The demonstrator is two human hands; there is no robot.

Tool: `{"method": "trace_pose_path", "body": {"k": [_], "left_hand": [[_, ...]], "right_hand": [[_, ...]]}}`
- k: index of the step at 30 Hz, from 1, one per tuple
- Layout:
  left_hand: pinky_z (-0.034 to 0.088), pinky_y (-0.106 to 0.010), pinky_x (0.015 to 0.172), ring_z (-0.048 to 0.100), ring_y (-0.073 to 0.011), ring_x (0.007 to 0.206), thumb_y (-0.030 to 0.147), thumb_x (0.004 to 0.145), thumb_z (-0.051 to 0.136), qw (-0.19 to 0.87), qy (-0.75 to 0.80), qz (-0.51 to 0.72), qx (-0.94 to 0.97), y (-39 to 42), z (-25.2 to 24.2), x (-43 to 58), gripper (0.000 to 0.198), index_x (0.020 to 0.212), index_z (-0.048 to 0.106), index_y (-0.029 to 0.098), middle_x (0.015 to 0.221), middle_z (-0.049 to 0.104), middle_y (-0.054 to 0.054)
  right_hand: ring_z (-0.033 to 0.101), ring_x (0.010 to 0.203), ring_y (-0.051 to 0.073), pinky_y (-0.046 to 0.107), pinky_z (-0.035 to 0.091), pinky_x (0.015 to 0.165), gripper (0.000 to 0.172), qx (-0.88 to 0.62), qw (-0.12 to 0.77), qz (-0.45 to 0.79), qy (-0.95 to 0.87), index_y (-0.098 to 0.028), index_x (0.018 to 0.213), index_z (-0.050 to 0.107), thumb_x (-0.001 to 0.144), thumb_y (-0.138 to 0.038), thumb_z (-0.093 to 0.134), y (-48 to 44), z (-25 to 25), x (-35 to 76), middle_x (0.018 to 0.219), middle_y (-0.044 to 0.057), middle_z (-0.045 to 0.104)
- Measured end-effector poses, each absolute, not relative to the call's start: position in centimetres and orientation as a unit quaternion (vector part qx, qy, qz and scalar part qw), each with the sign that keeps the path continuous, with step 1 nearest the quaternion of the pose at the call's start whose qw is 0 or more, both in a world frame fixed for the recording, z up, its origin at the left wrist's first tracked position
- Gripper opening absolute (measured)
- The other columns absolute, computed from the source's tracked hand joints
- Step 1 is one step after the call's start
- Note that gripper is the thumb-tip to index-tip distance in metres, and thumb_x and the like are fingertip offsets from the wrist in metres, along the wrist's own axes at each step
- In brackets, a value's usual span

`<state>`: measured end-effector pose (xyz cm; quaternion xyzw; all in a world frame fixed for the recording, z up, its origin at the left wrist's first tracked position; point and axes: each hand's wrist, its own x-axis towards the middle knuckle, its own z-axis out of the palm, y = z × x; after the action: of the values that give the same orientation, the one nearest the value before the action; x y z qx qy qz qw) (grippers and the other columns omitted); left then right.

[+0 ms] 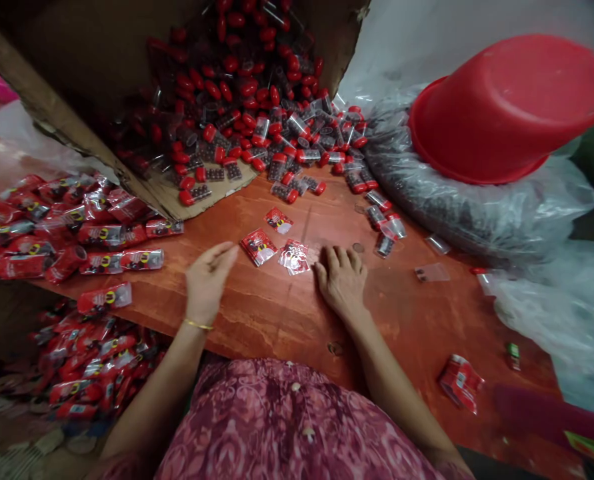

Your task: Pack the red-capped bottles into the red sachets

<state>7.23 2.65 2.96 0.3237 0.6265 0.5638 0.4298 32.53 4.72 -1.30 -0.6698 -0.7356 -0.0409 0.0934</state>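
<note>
Your left hand (207,280): half-curled above the table (277,320), nothing seen in it | your right hand (341,277): palm down, fingers loose, gripping nothing | red sachets (294,257): just left of that hand | risk: a careless sweep could scatter them into the far capped vials (287,160).

- We log the bench (287,313) as reddish-brown.
- Our basin (507,107): plain red.
- Sachets (258,246): red, black-and-yellow print.
- Our dress (287,427): pink, patterned.
</note>
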Motion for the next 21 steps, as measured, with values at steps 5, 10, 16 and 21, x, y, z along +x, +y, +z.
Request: {"method": "trace_pose_path", "body": {"k": [5, 10, 16, 21], "left_hand": [[0.022, -0.054, 0.106, 0.036, -0.0331, 0.129, 0.037, 0.065, 0.072, 0.200, 0.682, 0.275, 0.648, 6.3, 1.9, 9.6, 0.034, 0.097, 0.070, 0.026, 0.131, 0.053, -0.009], [0.027, -0.057, 0.102, 0.039, -0.0322, 0.127, 0.036, 0.078, 0.059, 0.172, 0.689, 0.183, 0.680, 7.3, 0.9, 9.1, 0.021, 0.095, 0.070, 0.030, 0.127, 0.056, -0.007], [0.028, -0.055, 0.102, 0.044, -0.0302, 0.124, 0.038, 0.079, 0.057, 0.180, 0.690, 0.276, 0.644, 6.3, 1.0, 9.6, 0.024, 0.097, 0.070, 0.028, 0.127, 0.056, -0.009], [0.025, -0.054, 0.104, 0.044, -0.0284, 0.125, 0.034, 0.078, 0.058, 0.194, 0.657, 0.337, 0.645, 5.0, 2.7, 10.5, 0.022, 0.095, 0.070, 0.028, 0.129, 0.054, -0.008]], "right_hand": [[0.035, 0.124, 0.034, 0.047, 0.031, 0.092, 0.048, -0.681, 0.146, -0.063, -0.714, -0.012, 0.120, 0.053, 0.088, -0.044, 0.038, 2.2, -2.0, 32.0, 0.134, 0.019, 0.045], [0.036, 0.126, 0.031, 0.047, 0.030, 0.096, 0.038, -0.664, 0.223, -0.032, -0.713, -0.016, 0.108, 0.059, 0.087, -0.040, 0.039, 2.6, -0.9, 32.2, 0.130, 0.017, 0.050], [0.057, 0.096, 0.021, 0.037, 0.040, 0.087, 0.029, -0.566, 0.369, 0.219, -0.704, -0.019, 0.097, 0.062, 0.088, -0.037, 0.042, 3.4, 1.7, 28.0, 0.103, 0.010, 0.066], [0.055, 0.068, 0.013, 0.025, 0.044, 0.065, 0.031, -0.510, 0.464, 0.490, -0.533, -0.018, 0.084, 0.060, 0.078, -0.048, 0.054, 5.5, 1.9, 24.3, 0.078, 0.002, 0.064]]}}
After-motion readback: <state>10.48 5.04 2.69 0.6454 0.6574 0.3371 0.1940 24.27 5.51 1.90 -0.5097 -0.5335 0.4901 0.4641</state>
